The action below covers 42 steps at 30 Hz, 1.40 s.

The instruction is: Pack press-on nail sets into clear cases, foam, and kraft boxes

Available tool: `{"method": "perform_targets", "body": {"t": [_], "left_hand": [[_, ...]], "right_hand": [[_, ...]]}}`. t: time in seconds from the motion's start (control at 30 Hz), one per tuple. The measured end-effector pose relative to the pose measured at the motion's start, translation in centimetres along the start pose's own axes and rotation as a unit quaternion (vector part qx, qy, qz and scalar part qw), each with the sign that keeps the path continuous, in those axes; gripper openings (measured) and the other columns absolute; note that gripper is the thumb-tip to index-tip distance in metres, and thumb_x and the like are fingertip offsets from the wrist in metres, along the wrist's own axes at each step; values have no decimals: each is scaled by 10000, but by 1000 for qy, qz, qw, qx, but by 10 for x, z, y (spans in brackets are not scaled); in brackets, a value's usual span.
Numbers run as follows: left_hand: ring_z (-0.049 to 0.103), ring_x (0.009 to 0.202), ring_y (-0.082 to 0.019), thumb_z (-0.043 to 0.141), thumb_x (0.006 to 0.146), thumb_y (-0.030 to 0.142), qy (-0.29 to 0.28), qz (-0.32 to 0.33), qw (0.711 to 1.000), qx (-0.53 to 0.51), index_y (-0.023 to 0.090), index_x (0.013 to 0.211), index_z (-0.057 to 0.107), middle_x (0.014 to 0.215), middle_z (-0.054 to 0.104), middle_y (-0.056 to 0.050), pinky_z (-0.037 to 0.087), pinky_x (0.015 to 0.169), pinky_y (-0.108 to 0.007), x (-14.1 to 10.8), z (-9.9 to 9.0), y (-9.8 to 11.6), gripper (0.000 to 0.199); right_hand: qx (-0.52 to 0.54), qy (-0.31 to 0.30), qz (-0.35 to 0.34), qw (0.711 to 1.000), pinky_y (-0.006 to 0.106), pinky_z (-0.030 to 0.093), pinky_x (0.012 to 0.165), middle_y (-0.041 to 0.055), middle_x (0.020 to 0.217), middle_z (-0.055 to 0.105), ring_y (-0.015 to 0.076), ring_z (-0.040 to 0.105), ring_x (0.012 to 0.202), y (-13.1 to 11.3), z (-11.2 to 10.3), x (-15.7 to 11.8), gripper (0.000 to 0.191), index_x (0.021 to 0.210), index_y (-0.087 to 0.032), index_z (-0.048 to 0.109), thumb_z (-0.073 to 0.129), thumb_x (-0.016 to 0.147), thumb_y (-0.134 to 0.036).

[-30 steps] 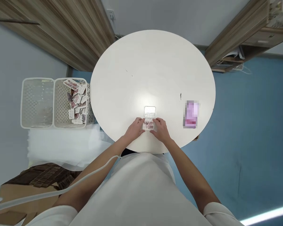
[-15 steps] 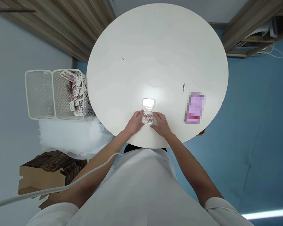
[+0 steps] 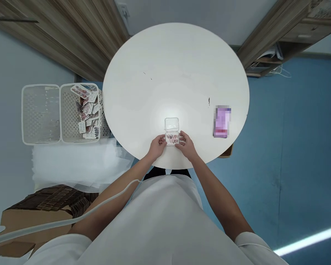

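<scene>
A small clear plastic case (image 3: 172,144) lies near the table's front edge, its transparent lid (image 3: 171,124) swung up and away from me. Inside the case, pink press-on nails (image 3: 173,136) sit in two rows. My left hand (image 3: 156,147) holds the case by its left side, with the thumb at the near corner and curled fingers beside the edge. On the opposite side, my right hand (image 3: 188,148) grips the right edge, thumb at the near right corner and fingers bent beyond it.
A phone-like purple pixelated item (image 3: 222,122) lies on the round white table (image 3: 179,70), to the right. Left of the table, a white perforated basket (image 3: 68,127) holds several packs of nails. Plastic sheets (image 3: 77,162) and flattened cardboard (image 3: 33,224) are below it. A white cable (image 3: 105,202) crosses my left arm.
The view has shifted, so the table sits lower and further left. The glare on the lid is gone and its clear inside shows. Both hands remain at the case's sides, fingers curled more.
</scene>
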<state>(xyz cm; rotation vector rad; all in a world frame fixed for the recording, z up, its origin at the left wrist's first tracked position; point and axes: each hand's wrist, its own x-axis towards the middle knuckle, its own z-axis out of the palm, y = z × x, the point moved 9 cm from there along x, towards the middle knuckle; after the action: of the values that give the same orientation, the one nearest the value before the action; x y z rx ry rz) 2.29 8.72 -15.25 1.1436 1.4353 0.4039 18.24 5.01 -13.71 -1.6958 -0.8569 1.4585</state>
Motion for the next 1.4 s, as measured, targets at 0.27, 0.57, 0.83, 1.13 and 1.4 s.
{"method": "perform_targets", "body": {"t": [0.27,0.57,0.83,1.13,1.4], "left_hand": [[541,693,-113,624,667,302,-71,-1,988,-137,163,1026,525,808,592,-30,446,688,-278,-45,-21,12,398],[580,713,-126,720,590,332,-197,38,964,-176,180,964,568,789,645,-29,427,708,-281,-89,-36,43,431],[600,736,-119,750,586,269,-220,20,946,-237,172,982,576,817,658,-43,442,722,-262,-103,-41,45,443],[606,703,-78,709,656,177,-239,-44,905,-349,177,948,603,828,645,-23,505,650,-190,-108,-39,39,310],[606,714,-87,692,673,155,-218,-33,896,-386,164,964,602,880,646,-53,512,652,-182,-103,-34,41,305]], "right_hand": [[110,57,5,992,354,465,830,72,1190,495,166,518,965,-15,10,-57,601,1193,-247,466,658,625,-281],[248,30,29,968,267,481,686,37,1042,603,130,586,802,-34,25,-80,345,975,-242,585,617,686,-428],[261,19,-26,965,275,483,677,26,1042,611,128,595,783,-54,32,-92,372,998,-268,528,647,661,-371],[264,-18,-52,963,279,481,658,-1,1004,595,114,572,768,-70,40,-98,248,874,-255,561,651,648,-305],[296,17,-71,952,271,485,735,10,971,613,123,583,809,-73,38,-103,244,845,-215,611,639,604,-196]]}}
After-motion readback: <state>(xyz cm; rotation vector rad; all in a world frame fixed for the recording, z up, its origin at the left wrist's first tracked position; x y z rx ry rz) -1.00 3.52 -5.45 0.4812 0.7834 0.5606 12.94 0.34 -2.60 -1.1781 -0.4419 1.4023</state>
